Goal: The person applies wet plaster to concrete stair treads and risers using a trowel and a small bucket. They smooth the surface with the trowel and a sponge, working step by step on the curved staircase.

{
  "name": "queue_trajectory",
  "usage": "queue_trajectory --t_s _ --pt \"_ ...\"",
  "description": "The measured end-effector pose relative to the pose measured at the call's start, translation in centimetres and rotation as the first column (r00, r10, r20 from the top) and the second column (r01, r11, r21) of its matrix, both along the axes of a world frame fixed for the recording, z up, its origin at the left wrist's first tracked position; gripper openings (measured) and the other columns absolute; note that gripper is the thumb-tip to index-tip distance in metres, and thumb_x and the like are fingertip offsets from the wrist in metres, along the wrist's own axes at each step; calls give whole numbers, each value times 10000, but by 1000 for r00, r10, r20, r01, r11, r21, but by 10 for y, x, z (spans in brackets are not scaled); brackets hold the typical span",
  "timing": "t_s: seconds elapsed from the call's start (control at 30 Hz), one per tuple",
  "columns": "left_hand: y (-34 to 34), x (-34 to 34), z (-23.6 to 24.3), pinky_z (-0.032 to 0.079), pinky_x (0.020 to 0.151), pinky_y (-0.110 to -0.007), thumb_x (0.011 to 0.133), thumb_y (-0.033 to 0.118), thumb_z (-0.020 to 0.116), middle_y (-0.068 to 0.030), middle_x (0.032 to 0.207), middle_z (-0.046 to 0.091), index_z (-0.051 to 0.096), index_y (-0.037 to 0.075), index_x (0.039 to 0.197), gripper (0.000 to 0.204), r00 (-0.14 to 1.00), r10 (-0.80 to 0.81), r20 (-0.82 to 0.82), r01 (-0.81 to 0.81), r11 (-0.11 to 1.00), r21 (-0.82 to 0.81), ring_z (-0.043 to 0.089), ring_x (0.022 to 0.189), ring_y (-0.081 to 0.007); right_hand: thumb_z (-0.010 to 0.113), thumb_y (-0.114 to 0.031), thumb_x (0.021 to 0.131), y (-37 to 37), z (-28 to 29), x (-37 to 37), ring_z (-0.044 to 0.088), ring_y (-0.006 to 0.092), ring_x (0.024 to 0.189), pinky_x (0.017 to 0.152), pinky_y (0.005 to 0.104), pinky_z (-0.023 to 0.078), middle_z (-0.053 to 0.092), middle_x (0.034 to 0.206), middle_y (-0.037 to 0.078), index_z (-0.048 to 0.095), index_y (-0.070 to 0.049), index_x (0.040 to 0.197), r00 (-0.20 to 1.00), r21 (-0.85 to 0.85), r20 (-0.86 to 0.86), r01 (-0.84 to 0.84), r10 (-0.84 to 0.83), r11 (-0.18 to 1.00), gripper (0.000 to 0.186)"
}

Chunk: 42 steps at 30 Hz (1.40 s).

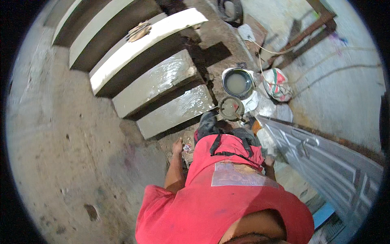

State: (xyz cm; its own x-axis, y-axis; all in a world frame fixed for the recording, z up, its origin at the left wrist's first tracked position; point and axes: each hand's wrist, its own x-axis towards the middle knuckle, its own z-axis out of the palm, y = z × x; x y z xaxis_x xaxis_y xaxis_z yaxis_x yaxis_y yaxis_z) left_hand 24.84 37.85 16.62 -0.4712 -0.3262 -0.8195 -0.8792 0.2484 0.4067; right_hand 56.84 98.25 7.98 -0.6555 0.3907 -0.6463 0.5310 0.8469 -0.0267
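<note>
Grey and wet, the lowest concrete step (175, 112) is set ahead of the left hand (177, 147) — the nearer one — its long axis slanted rightward and away. How far the fingers are opened, or whether anything is held, cannot be told, there or at the right hand (269, 161).

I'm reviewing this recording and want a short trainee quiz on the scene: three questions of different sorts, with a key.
1. True or false: the left hand is gripping the panelled door.
2. Which is nearer the steps: the smaller grey-smeared bucket or the white sack with red and green markings?
3. Fill the gap: the larger black bucket holds a cloudy ____.

Key:
1. False; the hand is on the other side of the shirt from the door.
2. The smaller grey-smeared bucket.
3. Liquid.
</note>
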Motion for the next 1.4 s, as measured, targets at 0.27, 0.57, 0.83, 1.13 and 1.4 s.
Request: queue_trajectory --t_s 0.27,0.57,0.83,1.13,1.4 --pt "45 -25 -10 464 1098 -446 985 455 629 -243 1339 689 698 28 1338 558 985 4 -175 -12 999 -47 631 1289 -392 616 -391 990 60 -14 -45 704 327 723 656 474 561 764 931 140 736 -126 1052 990 -48 -91 105 -109 993 298" --pt "108 -47 -29 412 1174 -455 956 445 651 -274 1435 614 683 78 1382 563 999 25 46 -22 997 -69 562 1376 -425 672 -347 947 77 19 -195 710 306 737 648 464 568 746 896 118 718 -114 979 952 -188 -191 203 -238 961 240" --pt "148 -243 -7 403 1183 -480 983 408 631 -314 1467 562 483 -33 1523 713 967 -52 -248 -43 931 -363 534 1379 -459 722 -308 908 94 32 -355 715 287 750 642 455 574 729 864 98 703 -104 914 958 -130 -283 -84 44 988 206" --pt "130 -641 94 196 1284 -531 1028 297 574 -339 1664 245 268 -87 1599 753 701 -200 -685 -302 786 -539 246 1544 -487 762 -262 872 158 42 -672 718 263 762 629 450 580 711 829 76 685 -83 848 786 17 -211 -592 581 806 196" --pt "48 -879 268 187 1272 -588 1031 373 584 -265 1678 284 351 2 1599 717 494 -416 -764 -560 521 -645 250 1560 -443 727 -261 862 204 95 -838 718 309 773 655 480 574 732 913 127 698 -47 1054 624 -628 -76 576 -777 524 289"
